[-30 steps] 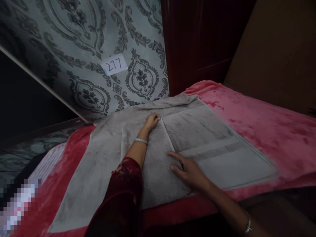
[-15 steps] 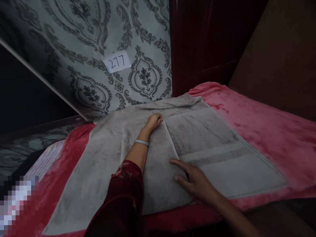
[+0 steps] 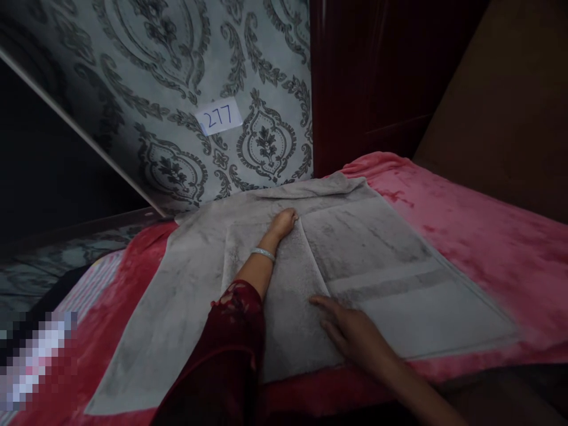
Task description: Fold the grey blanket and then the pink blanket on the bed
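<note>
On the bed, over one pink blanket [image 3: 470, 236], lies one grey towel [image 3: 399, 278] with a flap [image 3: 284, 307] folded across its middle. We judge the fold in hand goes best if we keep that flap's edge straight and press out creases before letting go. Our left hand [image 3: 283, 223], open-palmed, pins the flap's far corner; our right hand [image 3: 355, 334], fingers spread flat and grasping nothing, presses its near edge. One paper label [image 3: 219, 117] sits on the wall.
</note>
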`<move>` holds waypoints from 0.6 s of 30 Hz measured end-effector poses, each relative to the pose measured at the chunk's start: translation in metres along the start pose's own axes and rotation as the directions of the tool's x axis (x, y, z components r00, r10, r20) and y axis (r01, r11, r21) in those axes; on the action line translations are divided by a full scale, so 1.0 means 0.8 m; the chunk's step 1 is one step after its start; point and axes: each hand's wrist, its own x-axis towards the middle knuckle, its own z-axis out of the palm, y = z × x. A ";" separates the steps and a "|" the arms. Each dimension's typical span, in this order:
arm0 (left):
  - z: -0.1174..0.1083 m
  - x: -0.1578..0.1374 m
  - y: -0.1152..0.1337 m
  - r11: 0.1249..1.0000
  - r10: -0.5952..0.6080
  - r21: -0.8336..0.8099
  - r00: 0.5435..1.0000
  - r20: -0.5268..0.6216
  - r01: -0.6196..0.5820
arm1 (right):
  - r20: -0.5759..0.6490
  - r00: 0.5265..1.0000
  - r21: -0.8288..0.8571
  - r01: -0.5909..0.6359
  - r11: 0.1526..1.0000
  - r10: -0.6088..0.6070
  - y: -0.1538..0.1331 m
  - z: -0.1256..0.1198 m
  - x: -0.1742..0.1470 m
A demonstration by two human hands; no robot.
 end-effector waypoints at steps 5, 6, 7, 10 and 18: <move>-0.004 0.005 0.003 0.999 0.038 -0.008 0.999 0.012 -0.037 | 0.065 0.998 -0.222 0.002 0.975 0.013 -0.013 -0.043 0.001; -0.008 0.008 0.004 0.999 0.047 -0.013 0.999 0.021 -0.046 | 0.034 0.999 -0.281 -0.006 0.960 0.016 -0.018 -0.057 0.006; -0.013 0.010 0.004 0.998 0.059 -0.018 0.998 0.031 -0.058 | -0.011 1.000 -0.331 -0.009 0.944 0.006 -0.023 -0.069 0.014; -0.038 0.008 -0.002 0.993 0.110 -0.033 0.993 0.034 -0.109 | -0.073 0.989 -0.385 0.093 0.918 -0.130 -0.037 -0.093 0.058; -0.057 -0.050 -0.056 0.879 0.476 -0.186 0.840 0.262 -0.440 | 0.314 0.827 -0.242 0.545 0.802 -0.467 -0.015 -0.051 0.197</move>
